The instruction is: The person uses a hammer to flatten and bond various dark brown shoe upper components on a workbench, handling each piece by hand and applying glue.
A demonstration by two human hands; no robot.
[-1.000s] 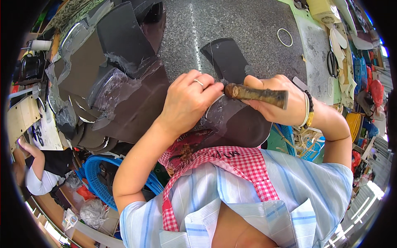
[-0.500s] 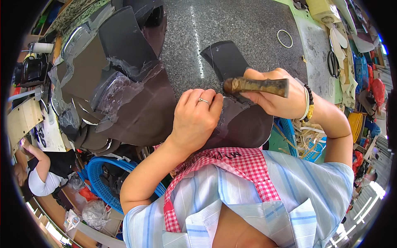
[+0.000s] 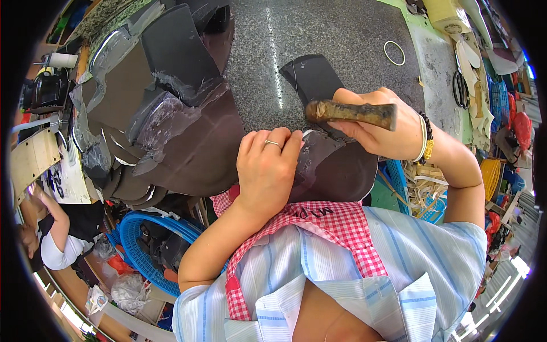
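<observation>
A dark leather piece lies at the near edge of the stone slab, its black upper part reaching away from me. My left hand, wearing a ring, has its fingers curled and pinched at the left edge of this piece. In my right fist is a hammer with a worn brown head, held low over the seam just right of my left fingertips. The handle is hidden inside that hand. A loose thread lies across the black part.
Several dark leather pieces are heaped on the left. A pale ring and black scissors lie to the right. Below are a blue basket and a bin of scraps. Another person is at far left.
My left hand has drawn slightly toward me along the leather's edge. The hammer stays low over the seam, its head turned a little.
</observation>
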